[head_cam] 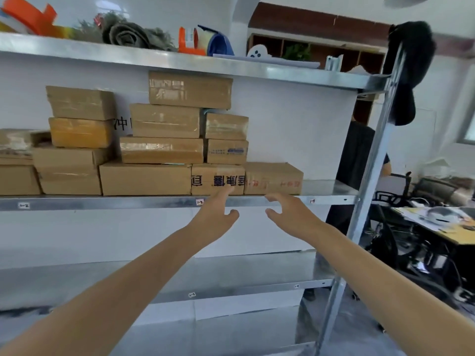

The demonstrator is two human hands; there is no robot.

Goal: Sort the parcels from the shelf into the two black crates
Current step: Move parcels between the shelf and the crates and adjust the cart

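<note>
Several brown cardboard parcels are stacked on the middle metal shelf (pixel 102 202). The rightmost parcel (pixel 273 178) lies alone on the shelf surface, beside a parcel with dark printed characters (pixel 217 179). My left hand (pixel 218 214) is stretched out with fingers straight, its fingertips at the lower front edge of the printed parcel. My right hand (pixel 288 214) is spread open just below the front of the rightmost parcel and holds nothing. The two black crates are out of view.
The shelf's right upright post (pixel 370 176) stands close to my right arm, with a black cap (pixel 406 73) hung on top. Tape rolls (pixel 191 41) and cloth sit on the top shelf. A person in dark clothes (pixel 359 155) and a cluttered desk (pixel 437 219) lie beyond.
</note>
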